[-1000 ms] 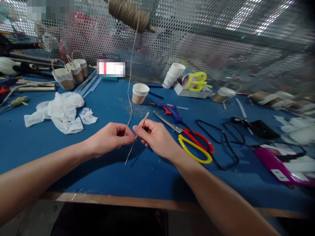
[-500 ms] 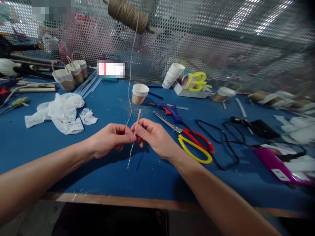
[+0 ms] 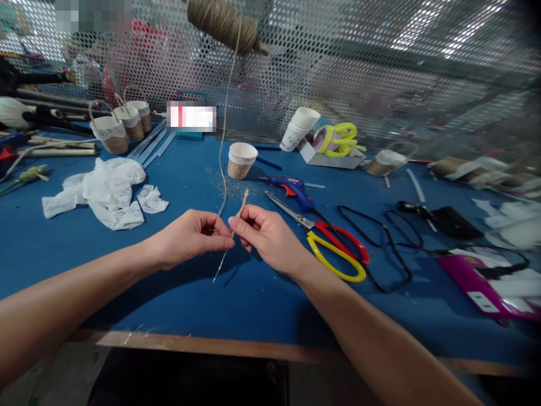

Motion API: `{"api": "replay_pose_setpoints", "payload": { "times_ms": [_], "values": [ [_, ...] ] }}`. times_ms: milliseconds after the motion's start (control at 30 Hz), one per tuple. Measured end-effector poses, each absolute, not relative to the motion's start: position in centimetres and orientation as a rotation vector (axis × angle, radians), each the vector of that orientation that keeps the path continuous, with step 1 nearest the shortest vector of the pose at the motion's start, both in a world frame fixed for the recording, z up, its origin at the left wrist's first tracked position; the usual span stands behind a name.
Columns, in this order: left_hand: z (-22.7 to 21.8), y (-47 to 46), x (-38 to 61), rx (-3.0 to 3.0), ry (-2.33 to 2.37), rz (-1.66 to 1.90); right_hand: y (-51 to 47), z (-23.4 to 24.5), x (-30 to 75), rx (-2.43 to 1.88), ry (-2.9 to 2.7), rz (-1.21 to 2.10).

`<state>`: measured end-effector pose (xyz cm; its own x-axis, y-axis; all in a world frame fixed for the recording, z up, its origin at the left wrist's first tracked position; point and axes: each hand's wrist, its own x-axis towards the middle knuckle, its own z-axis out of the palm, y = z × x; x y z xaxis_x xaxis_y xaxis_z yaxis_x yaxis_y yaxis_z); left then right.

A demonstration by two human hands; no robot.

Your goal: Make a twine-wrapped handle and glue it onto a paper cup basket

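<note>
My left hand (image 3: 198,238) is closed, with thumb and fingertips pinching the brown twine (image 3: 223,148) that runs down from a spool (image 3: 222,27) above. Between thumb and forefinger, my right hand (image 3: 267,235) grips a thin wire (image 3: 220,264). The upper end of this wire is wrapped in twine and sticks up past the fingers; its bare, silvery, twisted-looking end slants down to the left. Both sets of fingertips almost meet at the wire, so the exact contact there is partly hidden. Just beyond stands a paper cup (image 3: 242,160) with a brown wrap and white lace rim.
Large scissors (image 3: 333,248) and a blue glue gun (image 3: 291,187) lie right of my hands, with a looping black cord. White lace fabric (image 3: 103,192) lies left. Handled cups (image 3: 109,135) stand back left; stacked white cups (image 3: 299,128) stand behind. A purple packet (image 3: 477,287) lies far right.
The wire has tilted: its wrapped top has moved right and its bare lower end left. My hands have drawn slightly apart at the fingertips.
</note>
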<state>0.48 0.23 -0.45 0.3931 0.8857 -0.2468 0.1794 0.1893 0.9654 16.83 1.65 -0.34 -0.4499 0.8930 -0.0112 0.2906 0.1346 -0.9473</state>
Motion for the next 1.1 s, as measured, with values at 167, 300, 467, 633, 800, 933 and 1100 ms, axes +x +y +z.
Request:
{"api": "replay_pose_setpoints", "payload": {
  "times_ms": [167, 300, 467, 633, 800, 933, 1100],
  "values": [
    [-0.22, 0.30, 0.26, 1.302, 1.067, 0.644, 1.58, -0.13, 16.83, -1.172, -1.856, 1.258],
    [-0.12, 0.27, 0.18, 1.289, 1.061, 0.643, 1.54, 0.05, 16.86, -1.199, -1.881, 1.231],
    [-0.22, 0.24, 0.33, 1.312, 1.079, 0.658, 1.49, 0.09, 16.82, -1.234, -1.903, 1.188],
    [-0.36, 0.09, 0.54, 1.317, 1.096, 0.683, 1.38, -0.15, 16.62, -1.262, -1.919, 1.052],
    [-0.88, -0.05, 0.75, 1.315, 1.127, 0.728, 1.11, -0.39, 16.35, -1.279, -1.892, 0.995],
    [-0.66, -0.06, 0.81, 1.233, 1.101, 0.706, 1.22, -0.37, 16.45, -1.182, -1.838, 1.210],
    [-0.33, 0.09, 0.67, 1.081, 0.997, 0.675, 1.53, -0.50, 16.73, -1.048, -1.749, 1.439]
  ]
}}
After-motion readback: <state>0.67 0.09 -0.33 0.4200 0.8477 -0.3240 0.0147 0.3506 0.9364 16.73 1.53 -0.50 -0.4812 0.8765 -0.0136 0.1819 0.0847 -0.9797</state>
